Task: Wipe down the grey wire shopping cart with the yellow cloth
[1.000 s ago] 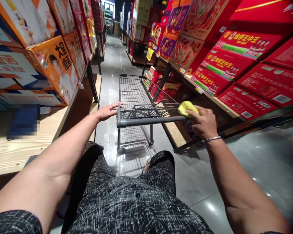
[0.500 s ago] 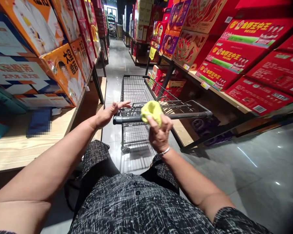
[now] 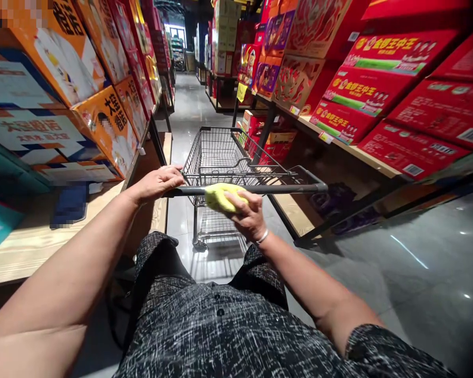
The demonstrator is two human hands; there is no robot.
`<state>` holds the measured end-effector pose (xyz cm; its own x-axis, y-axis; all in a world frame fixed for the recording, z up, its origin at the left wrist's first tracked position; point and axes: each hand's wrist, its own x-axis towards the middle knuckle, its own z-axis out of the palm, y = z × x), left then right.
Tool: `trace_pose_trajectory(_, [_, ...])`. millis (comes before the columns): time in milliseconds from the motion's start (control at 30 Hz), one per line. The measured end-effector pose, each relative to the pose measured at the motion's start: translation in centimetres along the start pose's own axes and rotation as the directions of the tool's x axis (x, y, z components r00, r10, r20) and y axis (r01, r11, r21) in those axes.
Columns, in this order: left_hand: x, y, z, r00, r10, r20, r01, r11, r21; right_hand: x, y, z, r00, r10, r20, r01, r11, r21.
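Observation:
A dark wire shopping cart (image 3: 224, 155) stands in the aisle just in front of me, its basket empty. My left hand (image 3: 155, 184) is closed over the left end of the cart's grey handle bar (image 3: 284, 187). My right hand (image 3: 246, 215) presses a bunched yellow cloth (image 3: 218, 196) against the bar a little left of its middle, fingers curled over the cloth. A thin bracelet sits on that wrist.
Slanted shelves of orange and white boxes (image 3: 102, 126) line the left side, above a bare wooden shelf (image 3: 27, 247). Red gift boxes (image 3: 378, 89) fill the right-hand shelves. The glossy grey aisle floor (image 3: 398, 273) runs straight ahead between them.
My right hand carried the yellow cloth from the bar's right end to left of its middle, lifting off briefly on the way. My left hand went from resting open to gripping the bar's left end.

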<state>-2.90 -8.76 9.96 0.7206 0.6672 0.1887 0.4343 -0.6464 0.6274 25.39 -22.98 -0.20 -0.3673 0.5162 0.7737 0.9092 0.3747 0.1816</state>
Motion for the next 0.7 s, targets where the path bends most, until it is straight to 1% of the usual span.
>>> trace_pose_trajectory(67, [-0.1, -0.5, -0.5, 1.0, -0.018, 0.007, 0.018, 1.0, -0.005, -1.6, 2.9, -2.7, 0.989, 0.147, 0.022, -0.145, 0.987, -0.075])
trace_pose_trajectory(100, [-0.2, -0.8, -0.8, 1.0, -0.027, 0.012, 0.027, 1.0, -0.008, -2.3, 4.4, -4.3, 0.971, 0.235, 0.047, -0.228, 0.967, -0.117])
trace_pose_trajectory(167, [-0.4, -1.4, -1.4, 0.999, -0.038, 0.014, 0.038, 0.999, -0.008, -3.2, 7.1, -7.5, 0.913, 0.397, 0.098, -0.374, 0.907, -0.194])
trace_pose_trajectory(233, [-0.5, -2.1, -2.2, 1.0, -0.027, 0.006, 0.027, 0.999, 0.025, -3.5, 9.5, -10.4, 0.843, 0.523, 0.128, -0.48, 0.838, -0.26])
trace_pose_trajectory(300, [-0.6, -2.5, -2.9, 1.0, 0.016, -0.005, -0.015, 0.992, 0.124, -3.2, 11.3, -12.6, 0.779, 0.607, 0.156, -0.549, 0.781, -0.298])
trace_pose_trajectory(333, [-0.6, -2.4, -3.1, 0.999, 0.034, -0.025, -0.028, 0.978, 0.208, -2.8, 12.0, -13.3, 0.752, 0.634, 0.178, -0.572, 0.763, -0.302])
trace_pose_trajectory(400, [-0.7, -1.7, -2.8, 0.994, 0.04, -0.105, 0.006, 0.914, 0.406, -1.8, 13.1, -14.0, 0.7, 0.672, 0.24, -0.615, 0.739, -0.276])
trace_pose_trajectory(467, [-0.8, -0.1, -1.4, 0.975, 0.021, -0.221, 0.106, 0.83, 0.547, -0.7, 14.0, -13.9, 0.643, 0.709, 0.289, -0.677, 0.703, -0.218])
trace_pose_trajectory(500, [-0.8, 0.9, -0.2, 0.968, 0.021, -0.25, 0.128, 0.815, 0.565, -0.2, 14.3, -13.8, 0.616, 0.726, 0.307, -0.708, 0.681, -0.189])
trace_pose_trajectory(533, [-0.7, 1.9, 1.1, 0.964, 0.038, -0.261, 0.12, 0.819, 0.561, 0.1, 14.7, -13.6, 0.592, 0.738, 0.325, -0.732, 0.661, -0.167])
trace_pose_trajectory(567, [-0.6, 2.9, 2.6, 0.969, 0.058, -0.241, 0.086, 0.833, 0.547, 0.4, 15.1, -13.5, 0.572, 0.746, 0.341, -0.747, 0.645, -0.157])
trace_pose_trajectory(633, [-0.3, 4.5, 5.4, 0.978, 0.093, -0.185, 0.012, 0.866, 0.501, 0.5, 15.6, -13.2, 0.559, 0.743, 0.368, -0.744, 0.645, -0.172])
trace_pose_trajectory(667, [-0.1, 5.1, 6.5, 0.975, 0.104, -0.199, 0.01, 0.864, 0.504, 0.4, 15.7, -13.2, 0.564, 0.736, 0.375, -0.731, 0.656, -0.188])
trace_pose_trajectory(700, [0.1, 5.4, 7.4, 0.966, 0.103, -0.237, 0.033, 0.86, 0.51, 0.3, 15.7, -13.2, 0.576, 0.725, 0.378, -0.712, 0.672, -0.203])
